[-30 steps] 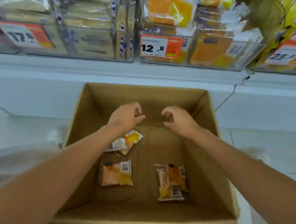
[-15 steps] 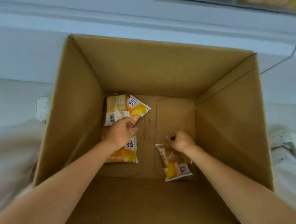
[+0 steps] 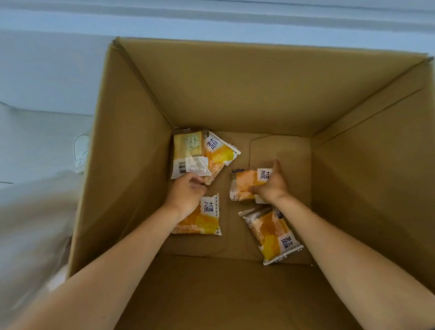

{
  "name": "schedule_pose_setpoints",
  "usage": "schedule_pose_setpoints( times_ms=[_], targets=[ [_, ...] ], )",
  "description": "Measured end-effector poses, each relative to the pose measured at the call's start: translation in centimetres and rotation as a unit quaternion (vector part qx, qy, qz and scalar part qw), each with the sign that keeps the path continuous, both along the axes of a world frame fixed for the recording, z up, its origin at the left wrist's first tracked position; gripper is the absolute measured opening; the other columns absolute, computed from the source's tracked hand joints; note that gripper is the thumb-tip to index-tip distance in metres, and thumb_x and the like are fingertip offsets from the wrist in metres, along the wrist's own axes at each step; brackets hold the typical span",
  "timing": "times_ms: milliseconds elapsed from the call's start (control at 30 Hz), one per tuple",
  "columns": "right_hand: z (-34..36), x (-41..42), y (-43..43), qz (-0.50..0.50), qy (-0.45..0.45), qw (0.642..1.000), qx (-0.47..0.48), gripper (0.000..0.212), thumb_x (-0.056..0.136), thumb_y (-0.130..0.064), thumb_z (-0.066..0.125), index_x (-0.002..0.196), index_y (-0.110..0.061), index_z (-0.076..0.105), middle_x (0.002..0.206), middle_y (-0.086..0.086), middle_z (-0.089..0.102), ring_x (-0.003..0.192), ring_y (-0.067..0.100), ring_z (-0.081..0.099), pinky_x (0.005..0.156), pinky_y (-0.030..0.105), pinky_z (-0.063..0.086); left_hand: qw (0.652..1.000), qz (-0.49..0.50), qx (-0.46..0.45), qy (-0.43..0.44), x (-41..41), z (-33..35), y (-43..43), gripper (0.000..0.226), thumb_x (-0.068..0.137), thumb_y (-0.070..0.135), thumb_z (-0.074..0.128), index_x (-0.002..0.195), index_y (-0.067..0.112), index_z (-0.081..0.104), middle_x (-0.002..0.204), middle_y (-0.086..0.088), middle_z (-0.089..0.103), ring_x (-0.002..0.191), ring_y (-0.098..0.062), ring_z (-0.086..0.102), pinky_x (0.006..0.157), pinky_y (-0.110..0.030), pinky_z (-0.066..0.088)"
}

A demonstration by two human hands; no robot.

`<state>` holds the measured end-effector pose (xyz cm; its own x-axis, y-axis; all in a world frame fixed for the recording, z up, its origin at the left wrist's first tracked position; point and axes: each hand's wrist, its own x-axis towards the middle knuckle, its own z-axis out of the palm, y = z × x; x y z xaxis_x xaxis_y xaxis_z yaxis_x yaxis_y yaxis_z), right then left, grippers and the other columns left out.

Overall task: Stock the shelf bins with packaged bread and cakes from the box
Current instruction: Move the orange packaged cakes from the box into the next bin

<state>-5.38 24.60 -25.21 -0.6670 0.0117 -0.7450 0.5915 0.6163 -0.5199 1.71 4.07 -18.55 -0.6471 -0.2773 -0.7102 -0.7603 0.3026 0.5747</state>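
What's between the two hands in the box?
Head view: bare box floor, then the end of the orange packet the right hand grips.

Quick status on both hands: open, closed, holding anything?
Left hand: pinching the corner of the barcode-side packet.
Right hand: gripping an orange packet.

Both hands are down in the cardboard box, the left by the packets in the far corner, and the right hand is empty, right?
Not quite. In the head view the right hand is not empty: it grips an orange packet. The rest holds: both hands are down in the cardboard box, the left hand by the packets in the far corner.
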Motion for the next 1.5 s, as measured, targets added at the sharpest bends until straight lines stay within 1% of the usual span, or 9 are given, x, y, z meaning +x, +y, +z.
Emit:
schedule_pose_setpoints(
  times_ms=[167,300,433,633,867,1033,1200,1400,1500],
  targets=[
    [4.6,-1.2,0.9,-0.015,-0.032,0.986,-0.164,0.131,0.056,-0.016,0.092,0.153,-0.040,0.007,0.149,0.007,0.041,0.131,0.022,0.046,0.108,0.041,0.040,0.980,0.123,0.138,-0.070,-1.3,1.0,1.5,0.092,0.077,0.058,0.075,0.149,0.018,0.035,0.145,-0.003,0.049,0.133,-0.026,0.048,0.107,-0.036,0.038],
    [6.8,-1.2,1.3,0.035,-0.054,0.969,-0.237,0.126,0.063,-0.044,0.086,0.150,-0.047,-0.005,0.143,0.003,0.049,0.127,0.020,0.052,0.111,0.047,0.037,0.926,0.147,0.341,-0.068,-1.8,1.4,2.0,0.053,0.081,0.027,0.074,0.129,0.012,0.058,0.118,-0.011,0.071,0.112,-0.027,0.066,0.106,-0.048,0.045],
    [4.6,0.0,3.2,0.044,-0.036,0.998,-0.036,0.070,0.093,-0.041,0.059,0.152,-0.022,0.026,0.143,0.008,0.049,0.125,0.024,0.052,0.106,0.041,0.041,0.957,0.198,0.210,-0.026,-1.4,1.0,0.9,0.032,0.084,0.020,0.076,0.112,0.019,0.060,0.110,-0.006,0.073,0.102,-0.024,0.069,0.100,-0.050,0.050],
    [-0.8,4.3,4.8,0.189,-0.140,0.967,0.097,0.012,0.086,-0.015,0.070,0.091,-0.022,0.060,0.104,0.007,0.069,0.084,0.017,0.066,0.080,0.036,0.058,0.955,0.235,0.179,-0.004,0.1,0.6,-1.2,0.020,0.088,0.022,0.072,0.106,0.019,0.065,0.108,-0.008,0.073,0.096,-0.024,0.072,0.088,-0.044,0.057],
    [3.1,2.1,1.8,0.267,-0.063,0.959,-0.071,0.013,0.086,-0.012,0.070,0.097,-0.017,0.064,0.099,-0.004,0.065,0.096,0.015,0.060,0.083,0.031,0.047,0.973,0.172,0.151,0.038,0.5,1.3,-1.3,0.033,0.091,0.028,0.068,0.122,0.020,0.061,0.116,-0.007,0.070,0.101,-0.021,0.069,0.090,-0.043,0.057],
    [10.2,-0.8,-0.8,0.249,0.110,0.949,-0.159,0.019,0.084,-0.001,0.072,0.102,-0.001,0.067,0.089,-0.002,0.063,0.072,-0.007,0.058,0.072,0.010,0.046,0.978,0.063,0.194,0.037,-0.7,4.5,-0.3,0.036,0.096,0.037,0.058,0.128,0.022,0.055,0.113,0.002,0.068,0.101,-0.014,0.065,0.075,-0.027,0.050],
    [16.3,-2.1,-1.6,0.255,0.220,0.929,-0.153,0.022,0.081,-0.010,0.076,0.102,-0.015,0.073,0.097,-0.003,0.073,0.089,0.009,0.067,0.085,0.028,0.054,0.984,-0.038,0.160,0.068,-2.0,8.9,1.3,0.099,0.061,0.046,0.089,0.143,0.017,0.042,0.127,-0.002,0.064,0.114,-0.020,0.063,0.100,-0.041,0.051],
    [22.3,-1.6,1.4,0.084,0.255,0.954,-0.133,0.074,0.081,-0.035,0.077,0.144,-0.023,0.040,0.135,-0.003,0.048,0.096,-0.012,0.059,0.086,0.010,0.048,0.962,0.003,0.223,0.160,-2.8,14.2,2.4,0.047,0.079,0.003,0.077,0.121,0.012,0.058,0.111,-0.013,0.072,0.101,-0.029,0.070,0.088,-0.042,0.058],
    [24.1,-1.5,3.1,0.096,0.157,0.967,-0.177,0.078,0.074,-0.062,0.071,0.137,-0.024,0.045,0.127,-0.006,0.063,0.106,0.006,0.065,0.096,0.029,0.052,0.946,-0.006,0.277,0.170,-3.6,17.3,3.1,0.044,0.085,0.009,0.073,0.126,0.012,0.059,0.118,-0.015,0.070,0.112,-0.036,0.065,0.098,-0.053,0.051]
  ],
)
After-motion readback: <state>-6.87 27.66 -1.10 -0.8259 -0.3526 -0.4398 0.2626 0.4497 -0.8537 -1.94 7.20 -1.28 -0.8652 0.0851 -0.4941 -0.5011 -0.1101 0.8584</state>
